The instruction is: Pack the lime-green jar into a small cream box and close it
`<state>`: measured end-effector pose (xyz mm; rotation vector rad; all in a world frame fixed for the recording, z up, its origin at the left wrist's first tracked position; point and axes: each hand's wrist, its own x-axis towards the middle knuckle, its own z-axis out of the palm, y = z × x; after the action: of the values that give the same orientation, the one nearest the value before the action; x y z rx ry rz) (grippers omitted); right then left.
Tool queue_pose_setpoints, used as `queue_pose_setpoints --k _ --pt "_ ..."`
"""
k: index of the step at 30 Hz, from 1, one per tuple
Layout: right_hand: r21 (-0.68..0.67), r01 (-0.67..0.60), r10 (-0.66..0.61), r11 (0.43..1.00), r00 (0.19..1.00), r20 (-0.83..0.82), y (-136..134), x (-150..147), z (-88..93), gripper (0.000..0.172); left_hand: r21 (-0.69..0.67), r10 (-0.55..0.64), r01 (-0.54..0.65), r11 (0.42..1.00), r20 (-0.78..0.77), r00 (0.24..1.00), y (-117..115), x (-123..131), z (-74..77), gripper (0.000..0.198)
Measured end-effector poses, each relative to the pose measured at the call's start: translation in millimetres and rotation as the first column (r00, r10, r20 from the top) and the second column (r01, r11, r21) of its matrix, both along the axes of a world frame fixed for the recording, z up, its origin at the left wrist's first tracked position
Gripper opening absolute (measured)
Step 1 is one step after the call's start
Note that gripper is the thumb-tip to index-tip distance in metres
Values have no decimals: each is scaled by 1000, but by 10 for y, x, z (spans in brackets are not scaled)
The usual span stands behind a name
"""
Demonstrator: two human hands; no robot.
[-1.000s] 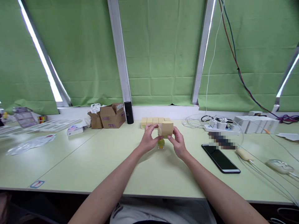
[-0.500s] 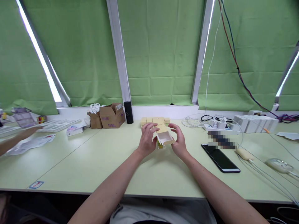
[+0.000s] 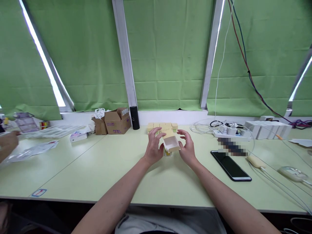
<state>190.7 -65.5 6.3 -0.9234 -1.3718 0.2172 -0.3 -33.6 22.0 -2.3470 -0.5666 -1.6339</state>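
Observation:
A small pale-yellow carton (image 3: pixel 171 143) is held up off the table, tilted, its open end and white inside facing me. My left hand (image 3: pixel 154 146) grips it from the left, fingers curved over the top side and thumb low at the edge. From the right, my right hand (image 3: pixel 187 148) has its thumb at the carton's lower right corner, with its fingers curled behind. Directly under the carton stands a small clear container with something yellow in it (image 3: pixel 168 153), mostly hidden by the carton. Behind the hands, several similar yellow cartons (image 3: pixel 175 126) stand in a row.
A black phone (image 3: pixel 230 165) and a power strip with cables (image 3: pixel 231 131) lie to the right, near several white boxes (image 3: pixel 268 128). Toward the left back are a cardboard box (image 3: pixel 118 123), a black cylinder (image 3: pixel 134 117) and a tissue pack (image 3: pixel 78 136). Another person's hand (image 3: pixel 8 144) is far left.
The carton's open end has turned slightly, with its flap at the right corner now closer to my right thumb. The other person's hand has drawn back to the left.

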Motion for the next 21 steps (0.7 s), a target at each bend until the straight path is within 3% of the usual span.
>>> queue_pose_setpoints --k 6,11,16,21 --pt "31 23 -23 999 1000 5 -22 -16 16 51 -217 -195 240 946 211 958 24 28 15 52" --pt "23 13 -13 1000 1000 1 -18 -20 13 50 -369 -284 495 787 496 821 81 53 -5 52" --pt "33 -7 7 999 1000 18 -25 -25 19 49 -465 -272 626 626 623 734 75 39 18 61" --pt "55 -77 74 996 996 52 -49 -46 26 50 -518 -206 637 570 661 722 64 50 28 75"
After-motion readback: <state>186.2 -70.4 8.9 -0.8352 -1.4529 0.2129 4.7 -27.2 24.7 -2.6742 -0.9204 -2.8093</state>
